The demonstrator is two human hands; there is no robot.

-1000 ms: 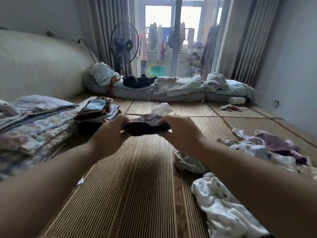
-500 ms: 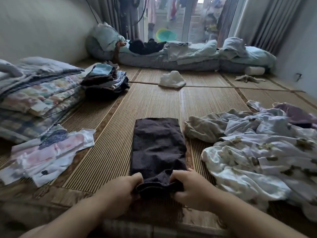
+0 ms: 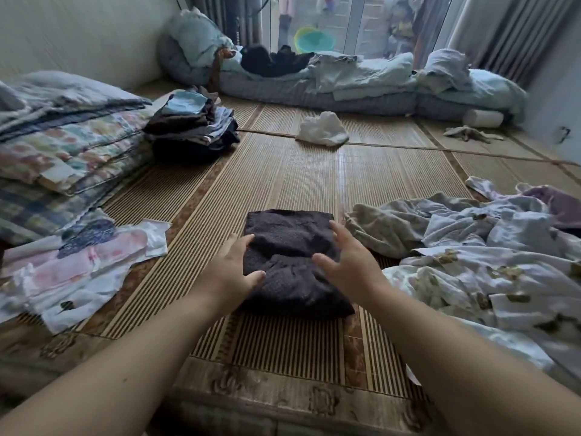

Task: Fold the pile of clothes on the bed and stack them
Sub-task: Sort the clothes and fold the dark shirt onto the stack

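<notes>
Head view: the dark grey folded knit garment [image 3: 290, 234] lies on the striped woven bed mat [image 3: 283, 171]. The left hand [image 3: 231, 265] and right hand [image 3: 349, 262] are released, fingers loose against its sides. If lifted carelessly, the thick fold may spring apart.

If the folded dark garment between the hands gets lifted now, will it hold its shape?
Probably floppy: the dark garment shows soft creases at its fold, so it may droop or unfold unless the left hand and right hand support both sides. It lies low, so likely light. The ribbed mat probably resists sliding.
</notes>
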